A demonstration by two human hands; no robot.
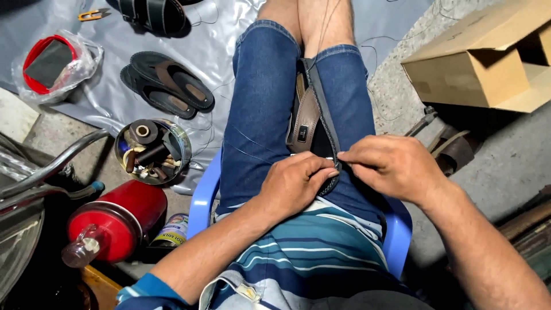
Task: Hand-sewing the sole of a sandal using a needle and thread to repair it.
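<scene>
A dark sandal [314, 117] with a brown strap is wedged on edge between my knees, sole to the right. My left hand [295, 183] grips the near end of the sandal's sole. My right hand [387, 166] pinches at the sole's edge right beside the left fingers, with thin thread running up past my legs. I cannot see a needle between the fingers. I sit on a blue plastic chair [202, 198] in blue denim shorts and a striped shirt.
A pair of dark sandals [166, 85] lies on a grey sheet at left. Beside it stand a round tin of spools [152, 150], a red canister [117, 221], a small can [172, 228]. A cardboard box [488, 63] sits at right.
</scene>
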